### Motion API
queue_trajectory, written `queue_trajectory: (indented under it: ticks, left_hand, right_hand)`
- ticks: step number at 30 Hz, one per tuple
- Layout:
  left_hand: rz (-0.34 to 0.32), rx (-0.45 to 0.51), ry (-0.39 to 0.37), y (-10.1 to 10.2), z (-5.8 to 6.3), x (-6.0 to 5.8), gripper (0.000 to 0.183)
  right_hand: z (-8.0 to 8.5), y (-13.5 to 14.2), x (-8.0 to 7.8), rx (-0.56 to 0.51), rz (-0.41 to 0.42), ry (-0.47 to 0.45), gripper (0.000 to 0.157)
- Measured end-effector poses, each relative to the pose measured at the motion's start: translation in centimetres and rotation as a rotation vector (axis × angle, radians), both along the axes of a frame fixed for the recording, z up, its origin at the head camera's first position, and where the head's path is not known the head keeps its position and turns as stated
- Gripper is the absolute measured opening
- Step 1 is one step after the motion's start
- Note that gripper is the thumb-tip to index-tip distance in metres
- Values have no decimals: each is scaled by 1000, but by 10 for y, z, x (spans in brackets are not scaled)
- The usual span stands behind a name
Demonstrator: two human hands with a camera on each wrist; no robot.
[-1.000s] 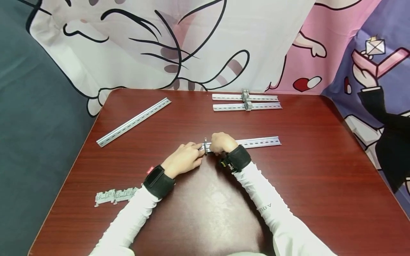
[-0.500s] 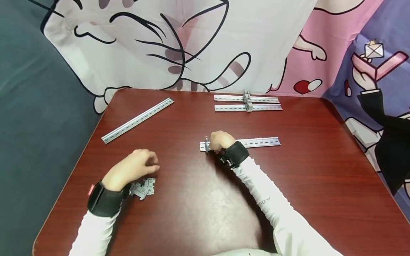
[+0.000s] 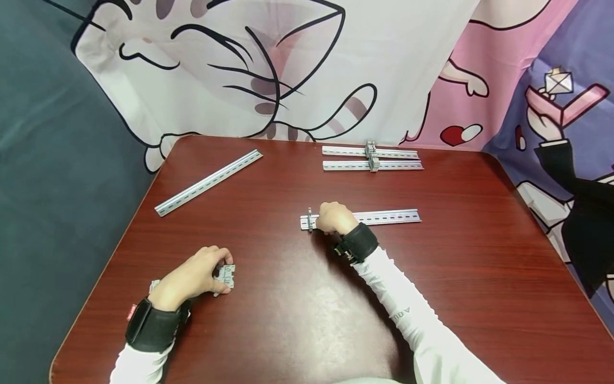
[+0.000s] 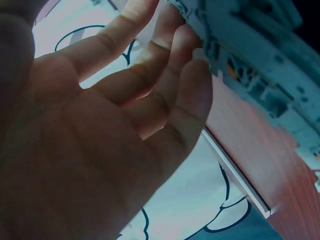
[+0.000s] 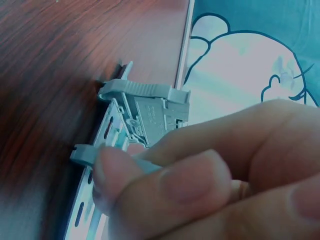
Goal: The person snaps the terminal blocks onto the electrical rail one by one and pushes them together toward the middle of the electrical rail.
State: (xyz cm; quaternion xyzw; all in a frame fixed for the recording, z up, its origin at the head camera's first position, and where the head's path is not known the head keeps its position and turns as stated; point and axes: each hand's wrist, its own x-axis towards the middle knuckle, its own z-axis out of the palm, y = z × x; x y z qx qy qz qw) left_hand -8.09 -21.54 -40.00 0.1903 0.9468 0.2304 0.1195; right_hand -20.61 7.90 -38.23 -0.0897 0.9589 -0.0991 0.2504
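Observation:
On the middle DIN rail (image 3: 388,217) a thin grey terminal block (image 3: 309,220) stands upright near the left end; the right wrist view shows this mounted terminal block (image 5: 150,110) from its flat side. My right hand (image 3: 336,217) is at the rail just right of it. Thumb and fingers there pinch a second grey piece (image 5: 84,155), mostly hidden by the fingers. My left hand (image 3: 194,274) is at the left front, thumb and fingers around a terminal block (image 3: 225,276). In the left wrist view, my fingertips touch grey terminal blocks (image 4: 260,65) with small orange spots.
Another light grey block (image 3: 154,285) shows behind the left wrist. A bare DIN rail (image 3: 208,182) lies slanted at the back left. Two parallel rails, a far one (image 3: 342,151) and a nearer one (image 3: 345,166), carry clipped blocks (image 3: 371,156) at the back. A patterned cloth (image 3: 307,69) hangs behind the table.
My left hand has left the middle rail, moved left and toward me, and taken hold of a terminal block. The right hand stays at the rail.

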Motion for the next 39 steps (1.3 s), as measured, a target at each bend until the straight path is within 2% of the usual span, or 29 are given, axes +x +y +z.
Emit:
queue_trajectory:
  ticks: [3, 9, 13, 18, 20, 23, 26, 32, 36, 39]
  left_hand:
    - [-10, -11, 29, 2, -1, -6, 37]
    - [-24, -82, 138, 9, -6, -23, 37]
    - [-39, -101, 191, 14, -5, -35, 38]
    - [-56, -60, 242, 27, 4, -47, 41]
    - [-67, -27, 260, 36, 9, -51, 42]
    - [-97, 29, 300, 52, 18, -57, 45]
    - [-148, 86, 382, 71, 27, -64, 46]
    - [-232, 143, 587, 101, 34, -75, 43]
    - [-244, 165, 665, 113, 32, -79, 41]
    - [-233, 175, 688, 120, 32, -80, 42]
  right_hand:
    - [-2, 4, 0, -20, 1, 20, 26]
    - [0, 10, 2, -60, 32, 44, 31]
    - [12, 17, 3, -78, 36, 60, 38]
    - [34, 27, 7, -98, 53, 88, 45]
    - [40, 30, 10, -147, 84, 71, 44]
    - [44, 29, 14, -284, 155, 0, 40]
    - [46, 24, 18, -426, 191, -51, 38]
    - [48, 22, 21, -535, 120, 42, 40]
    - [48, 24, 20, -596, 75, 70, 34]
    - [48, 26, 19, -649, 62, 62, 25]
